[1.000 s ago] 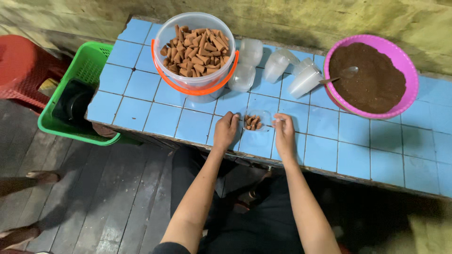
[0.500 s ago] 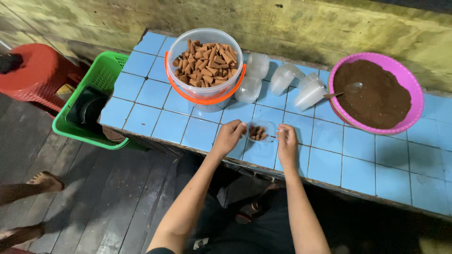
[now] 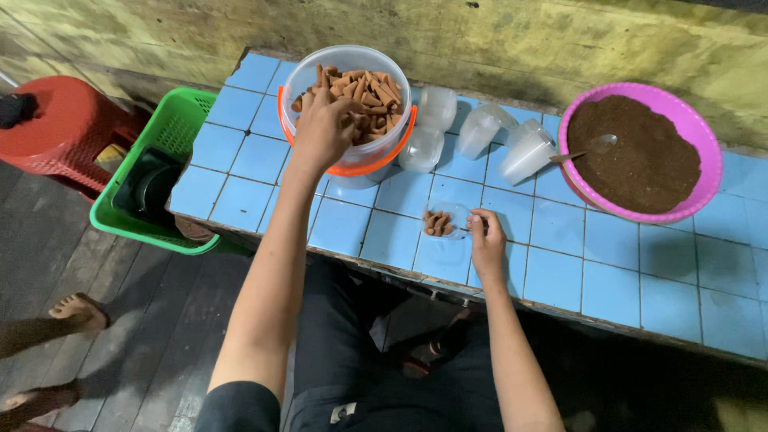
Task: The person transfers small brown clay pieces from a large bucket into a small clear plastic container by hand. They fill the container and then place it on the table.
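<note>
On the blue-tiled surface (image 3: 240, 200), the left hand (image 3: 320, 128) has left the small clear container (image 3: 445, 222) and now reaches into the far clear bucket (image 3: 384, 156), fingers curled among brown cones (image 3: 376, 92); whether it grips one cannot be told. The right hand (image 3: 486, 240) stays pinching the container's right rim at the near edge.

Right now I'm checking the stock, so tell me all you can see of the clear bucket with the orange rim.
The clear bucket is round, see-through plastic with an orange band and handle at its rim. It stands upright on the blue tiled table, near the far edge, heaped with small brown cones. The left hand reaches into its top among the cones.
</note>
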